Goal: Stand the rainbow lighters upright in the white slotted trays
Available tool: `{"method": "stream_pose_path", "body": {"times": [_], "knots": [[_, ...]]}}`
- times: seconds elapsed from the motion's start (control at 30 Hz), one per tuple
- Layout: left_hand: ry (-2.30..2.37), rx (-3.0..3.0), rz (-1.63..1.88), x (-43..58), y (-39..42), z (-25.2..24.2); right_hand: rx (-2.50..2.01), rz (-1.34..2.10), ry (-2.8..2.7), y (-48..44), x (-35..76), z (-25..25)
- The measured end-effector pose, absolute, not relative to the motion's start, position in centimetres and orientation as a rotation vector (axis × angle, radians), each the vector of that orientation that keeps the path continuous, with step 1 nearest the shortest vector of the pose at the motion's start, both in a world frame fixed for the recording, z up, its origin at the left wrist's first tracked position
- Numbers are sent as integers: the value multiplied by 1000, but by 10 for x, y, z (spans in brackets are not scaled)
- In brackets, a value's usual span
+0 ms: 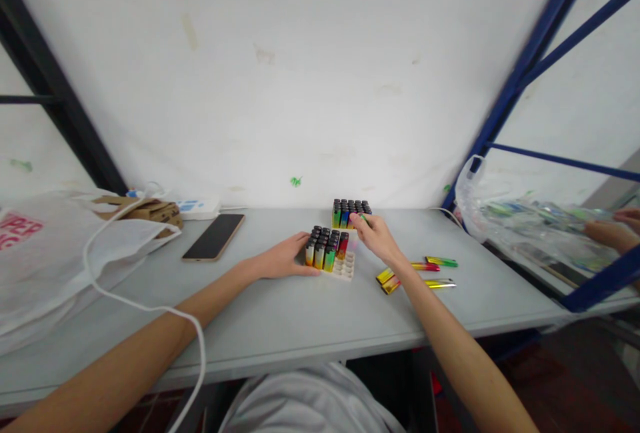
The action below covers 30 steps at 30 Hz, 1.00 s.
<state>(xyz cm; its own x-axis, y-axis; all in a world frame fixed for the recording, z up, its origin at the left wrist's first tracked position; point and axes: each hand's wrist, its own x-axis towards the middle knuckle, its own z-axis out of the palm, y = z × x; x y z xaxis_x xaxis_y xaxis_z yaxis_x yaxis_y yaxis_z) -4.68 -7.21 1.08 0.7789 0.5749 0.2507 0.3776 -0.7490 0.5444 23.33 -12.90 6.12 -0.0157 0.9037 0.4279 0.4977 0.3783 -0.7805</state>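
My left hand (286,257) wraps around the left side of a white tray (344,268) with round-edged slots. Black-topped lighters (320,254) in shiny yellow, green and red stand upright in its left and back part; slots at the front right show bare. Behind it stands a second packed block of lighters (342,214). At that block's right front, my right hand (376,236) is closed in a pinch, with a green bit of a lighter (365,218) showing at the fingertips. Several loose shiny lighters (440,283) lie flat beside my right forearm, which partly hides them.
A phone (214,238) lies at the left, near a white box (199,209), cardboard (167,214) and a white plastic bag (45,253). A white cable (145,306) hangs across my left arm. Blue shelf posts (493,116) stand right; beyond them are another person's hands (613,230) and clear plastic bags.
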Motion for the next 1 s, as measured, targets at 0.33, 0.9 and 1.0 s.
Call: {"method": "stream_pose_path", "body": {"times": [0.33, 0.9, 1.0], "knots": [[727, 2487, 553, -46, -75, 14, -1294, 377, -1736, -133, 232, 64], [715, 2484, 562, -46, -73, 12, -1286, 475, -2301, -162, 251, 104], [726, 2478, 558, -46, -73, 11, -1262, 600, -2323, -159, 250, 99]]}}
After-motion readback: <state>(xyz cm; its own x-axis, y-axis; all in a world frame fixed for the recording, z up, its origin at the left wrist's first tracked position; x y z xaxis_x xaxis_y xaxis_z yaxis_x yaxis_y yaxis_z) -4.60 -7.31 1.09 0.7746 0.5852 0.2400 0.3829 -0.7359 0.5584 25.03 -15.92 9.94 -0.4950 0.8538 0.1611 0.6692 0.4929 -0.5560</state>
